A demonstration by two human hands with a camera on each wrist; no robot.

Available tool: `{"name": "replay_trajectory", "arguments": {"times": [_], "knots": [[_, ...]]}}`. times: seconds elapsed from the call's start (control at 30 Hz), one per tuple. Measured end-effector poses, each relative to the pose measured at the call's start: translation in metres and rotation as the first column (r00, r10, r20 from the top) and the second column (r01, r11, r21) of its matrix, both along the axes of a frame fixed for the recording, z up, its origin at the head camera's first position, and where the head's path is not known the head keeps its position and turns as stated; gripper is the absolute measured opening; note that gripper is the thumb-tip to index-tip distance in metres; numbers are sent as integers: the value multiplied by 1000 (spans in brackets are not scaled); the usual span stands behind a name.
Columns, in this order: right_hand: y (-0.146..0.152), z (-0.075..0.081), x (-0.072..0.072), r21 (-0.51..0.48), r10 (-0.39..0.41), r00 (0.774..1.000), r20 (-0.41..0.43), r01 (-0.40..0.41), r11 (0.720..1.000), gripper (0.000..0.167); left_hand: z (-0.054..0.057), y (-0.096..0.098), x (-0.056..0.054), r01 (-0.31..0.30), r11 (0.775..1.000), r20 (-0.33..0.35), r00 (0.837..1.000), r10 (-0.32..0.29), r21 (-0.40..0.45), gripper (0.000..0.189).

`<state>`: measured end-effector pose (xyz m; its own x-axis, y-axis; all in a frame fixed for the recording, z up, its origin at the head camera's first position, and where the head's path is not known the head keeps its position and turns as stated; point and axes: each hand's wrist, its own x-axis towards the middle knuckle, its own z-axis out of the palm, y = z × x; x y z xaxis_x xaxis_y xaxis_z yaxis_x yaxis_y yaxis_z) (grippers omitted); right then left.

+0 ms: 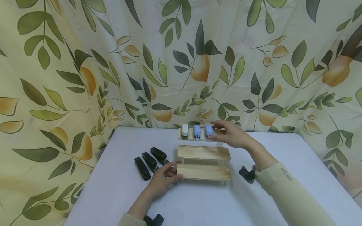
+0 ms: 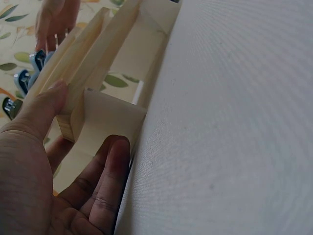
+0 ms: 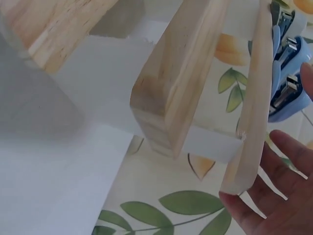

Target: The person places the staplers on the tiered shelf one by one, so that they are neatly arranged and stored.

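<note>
Gripping wooden rack (image 1: 203, 153) at front with left hand (image 1: 163, 179); apparently setting rightmost blue stapler (image 1: 208, 129) on rear shelf (image 1: 190, 135) with right hand (image 1: 233, 135), cannot tell if pinching; next, probably straighten and release.

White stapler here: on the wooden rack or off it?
On. The head view shows the white stapler at the left end of the rear wooden shelf, beside a blue stapler.
</note>
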<state>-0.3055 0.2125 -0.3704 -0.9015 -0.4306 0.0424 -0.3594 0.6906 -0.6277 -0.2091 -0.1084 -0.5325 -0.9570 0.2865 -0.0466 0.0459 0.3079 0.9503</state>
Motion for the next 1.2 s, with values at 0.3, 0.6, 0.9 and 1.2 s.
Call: {"name": "replay_trajectory", "arguments": {"times": [0.3, 0.6, 0.9, 1.2], "knots": [[17, -1, 3, 38, -37, 999, -22, 38, 999, 80, 1, 0, 0, 0, 1000, 5, 1000, 0, 0, 57], [35, -1, 6, 81, -62, 997, -51, 66, 995, 78, 1, -1, 0, -2, 1000, 10, 1000, 2, -2, 59], [54, -3, 8, 114, -92, 994, -63, 99, 989, 81, 0, -2, -1, 9, 1000, 3, 1000, -9, 9, 57], [72, -4, 10, 130, -113, 992, -62, 120, 984, 79, 4, -1, 1, -6, 1000, 7, 1000, 6, 20, 56]]}}
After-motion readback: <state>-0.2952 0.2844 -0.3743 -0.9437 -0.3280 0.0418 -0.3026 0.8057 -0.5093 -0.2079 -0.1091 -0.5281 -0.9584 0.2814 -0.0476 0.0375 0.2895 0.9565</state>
